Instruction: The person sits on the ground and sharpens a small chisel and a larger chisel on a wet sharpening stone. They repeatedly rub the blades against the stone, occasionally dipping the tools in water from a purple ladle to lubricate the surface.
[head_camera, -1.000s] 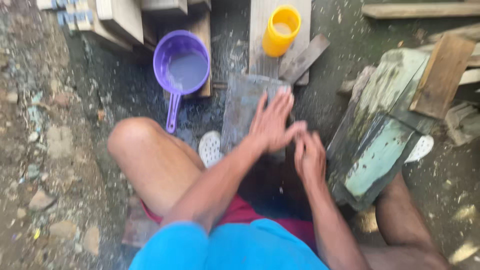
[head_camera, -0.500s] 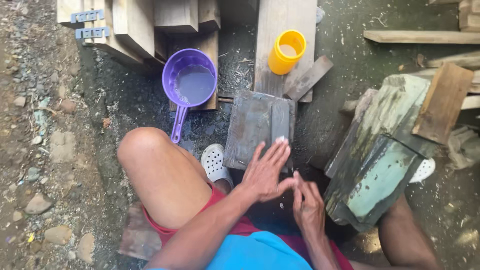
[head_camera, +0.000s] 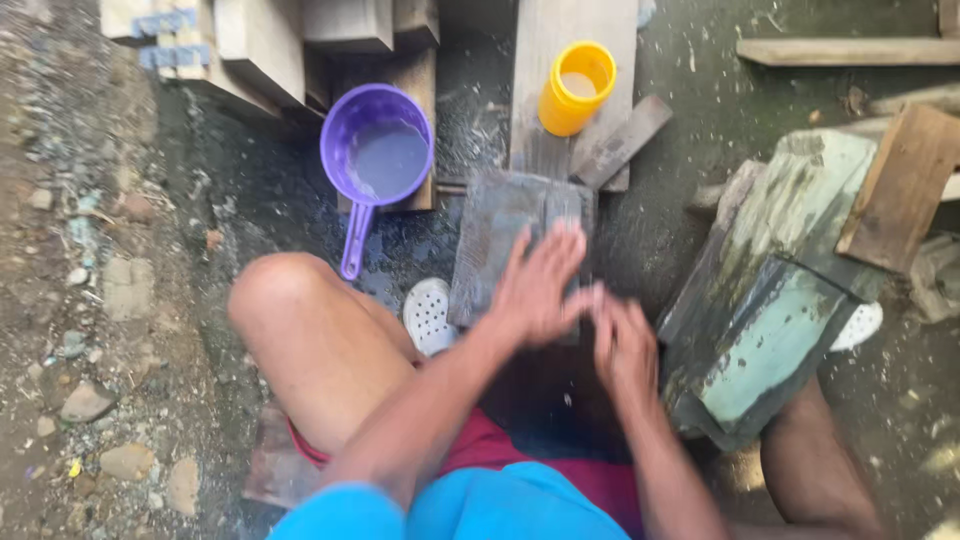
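The head view shows wet, dark ground strewn with gravel, planks and shavings. A flat grey stone slab (head_camera: 505, 240) lies on the ground between the person's knees, low enough to press on. The left hand (head_camera: 535, 285) rests flat on the slab, fingers spread; the right hand (head_camera: 625, 345) hovers beside it, blurred, grasp indeterminate. A purple water dipper (head_camera: 378, 155) and yellow cup (head_camera: 575, 88) stand within reach beyond the slab.

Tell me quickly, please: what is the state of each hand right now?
Left hand: open, fingers spread flat on the dark wet slab.
Right hand: blurred; cannot be told whether it holds anything.
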